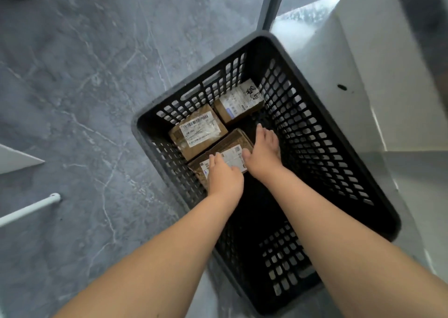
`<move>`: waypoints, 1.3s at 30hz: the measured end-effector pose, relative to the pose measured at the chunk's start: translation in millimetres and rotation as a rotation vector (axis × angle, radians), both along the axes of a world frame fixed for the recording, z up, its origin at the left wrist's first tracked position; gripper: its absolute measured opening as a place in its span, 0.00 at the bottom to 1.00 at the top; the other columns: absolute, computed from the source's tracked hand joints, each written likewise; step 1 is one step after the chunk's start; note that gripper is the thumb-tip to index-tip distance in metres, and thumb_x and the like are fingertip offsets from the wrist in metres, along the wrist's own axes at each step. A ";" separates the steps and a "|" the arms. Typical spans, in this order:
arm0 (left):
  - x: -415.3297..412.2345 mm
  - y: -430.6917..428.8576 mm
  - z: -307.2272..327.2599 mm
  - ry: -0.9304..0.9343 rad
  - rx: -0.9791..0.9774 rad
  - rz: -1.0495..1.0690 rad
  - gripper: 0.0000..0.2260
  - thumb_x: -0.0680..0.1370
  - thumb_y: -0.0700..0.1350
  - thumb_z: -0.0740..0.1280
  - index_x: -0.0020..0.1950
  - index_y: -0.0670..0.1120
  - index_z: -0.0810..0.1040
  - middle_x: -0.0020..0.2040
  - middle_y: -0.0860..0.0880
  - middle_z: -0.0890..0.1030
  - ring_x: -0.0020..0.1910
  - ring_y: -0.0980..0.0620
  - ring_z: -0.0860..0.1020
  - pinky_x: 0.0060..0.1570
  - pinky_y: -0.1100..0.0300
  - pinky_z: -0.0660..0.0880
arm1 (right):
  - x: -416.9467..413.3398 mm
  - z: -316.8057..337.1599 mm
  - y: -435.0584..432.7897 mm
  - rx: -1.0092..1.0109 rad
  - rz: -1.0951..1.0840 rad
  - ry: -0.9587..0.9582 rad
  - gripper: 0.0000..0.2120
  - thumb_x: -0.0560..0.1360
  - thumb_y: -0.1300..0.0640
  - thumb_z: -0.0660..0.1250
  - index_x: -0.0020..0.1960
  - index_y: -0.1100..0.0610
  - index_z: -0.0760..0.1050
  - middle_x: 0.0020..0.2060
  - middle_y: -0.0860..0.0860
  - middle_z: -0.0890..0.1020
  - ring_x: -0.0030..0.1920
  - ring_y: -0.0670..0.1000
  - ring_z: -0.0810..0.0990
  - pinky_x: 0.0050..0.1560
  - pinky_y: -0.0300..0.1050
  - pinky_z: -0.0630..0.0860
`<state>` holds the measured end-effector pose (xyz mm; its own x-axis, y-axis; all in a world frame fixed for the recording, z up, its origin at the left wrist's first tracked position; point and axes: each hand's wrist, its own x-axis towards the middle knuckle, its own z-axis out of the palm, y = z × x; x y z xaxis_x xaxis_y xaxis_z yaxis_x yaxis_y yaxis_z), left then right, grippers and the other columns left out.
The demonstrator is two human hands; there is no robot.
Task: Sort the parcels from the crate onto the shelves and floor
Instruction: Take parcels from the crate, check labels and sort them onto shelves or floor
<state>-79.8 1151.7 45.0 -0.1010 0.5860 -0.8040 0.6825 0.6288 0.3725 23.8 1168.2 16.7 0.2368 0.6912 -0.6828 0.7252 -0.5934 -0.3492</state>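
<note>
Head view.

**Layout:**
- A black perforated plastic crate [315, 148] stands on the grey marbled floor [72, 75], just beside a white shelf unit [363, 63].
- Three brown cardboard parcels with white shipping labels lie flat at the crate's far end. The near half of the crate bottom is bare.
- The nearest labelled brown cardboard parcel [232, 143] touches the middle parcel [198, 131] along one long edge. The far parcel [238, 100] sits in the far corner.

**Step in hand (judged):** taking hold of the nearest parcel to lift it out.

**How to do it well:**
- Seat both hands on opposite ends before lifting.
- Raise it straight up so it does not drag the touching middle parcel or catch the crate wall.
- Keep the label upward so it can be read for sorting.

**Hands:**
- The left hand [224, 172] rests with relaxed fingers on the label at the parcel's near-left end.
- The right hand [264, 153] has its thumb on the label edge and fairly straight fingers along the parcel's right side.
- Neither hand looks clamped, and whether any fingertips hook underneath is hidden.
</note>
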 end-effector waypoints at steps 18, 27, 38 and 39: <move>-24.8 123.0 614.7 0.170 1.166 -0.188 0.26 0.83 0.44 0.54 0.80 0.45 0.53 0.81 0.49 0.52 0.79 0.54 0.48 0.76 0.54 0.40 | 7.9 670.2 100.7 1.063 0.229 -0.079 0.35 0.78 0.57 0.62 0.80 0.47 0.49 0.78 0.48 0.55 0.79 0.50 0.47 0.77 0.56 0.50; -9.9 68.1 903.8 0.148 1.815 -0.160 0.27 0.82 0.48 0.53 0.80 0.44 0.51 0.81 0.49 0.51 0.80 0.54 0.47 0.77 0.47 0.40 | -5.5 951.0 44.9 1.617 0.177 -0.158 0.38 0.77 0.59 0.64 0.81 0.53 0.48 0.79 0.50 0.54 0.79 0.50 0.49 0.78 0.56 0.49; -28.1 53.4 969.4 0.206 2.041 -0.408 0.27 0.81 0.46 0.51 0.80 0.45 0.52 0.81 0.49 0.52 0.80 0.53 0.49 0.77 0.45 0.45 | -1.5 1000.0 -12.4 1.630 0.039 -0.518 0.36 0.79 0.58 0.61 0.81 0.55 0.46 0.80 0.50 0.49 0.79 0.48 0.44 0.78 0.55 0.42; -30.8 51.5 965.4 0.183 2.029 -0.439 0.27 0.81 0.47 0.51 0.81 0.45 0.51 0.81 0.49 0.51 0.80 0.53 0.49 0.77 0.44 0.46 | -4.0 995.7 -17.4 1.596 0.017 -0.526 0.35 0.79 0.58 0.60 0.81 0.55 0.45 0.80 0.49 0.48 0.79 0.48 0.43 0.78 0.55 0.40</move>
<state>-110.6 1203.2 1010.4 0.2732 0.4292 0.8609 0.7397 -0.6658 0.0972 19.8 1150.9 1012.5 0.1813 0.5707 0.8009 0.9529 0.0995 -0.2865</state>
